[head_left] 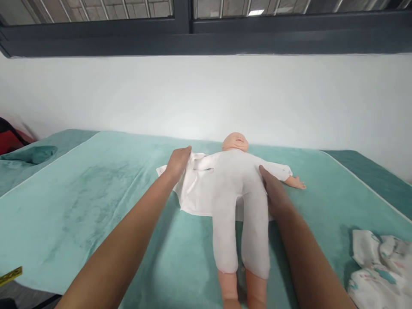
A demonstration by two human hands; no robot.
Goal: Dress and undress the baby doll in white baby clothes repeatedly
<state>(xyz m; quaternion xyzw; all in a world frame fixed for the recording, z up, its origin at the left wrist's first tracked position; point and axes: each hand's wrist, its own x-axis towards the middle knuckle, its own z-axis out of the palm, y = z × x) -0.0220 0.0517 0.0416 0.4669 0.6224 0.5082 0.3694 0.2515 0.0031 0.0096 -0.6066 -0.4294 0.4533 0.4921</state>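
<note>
A baby doll [236,189] lies on its back on a teal blanket [96,201], head toward the wall, with a white cloth body and bare plastic feet. A white garment [196,193] is spread under it. My left hand [178,164] pinches the garment's edge near the doll's arm at the left. My right hand [272,189] lies flat against the doll's side, fingers stretched out, its palm partly hidden behind the doll.
A crumpled patterned white cloth [380,274] lies at the lower right. A folded dark teal cloth [32,153] sits at the far left, with a red and black object behind it. A white wall and a dark window frame stand behind the bed.
</note>
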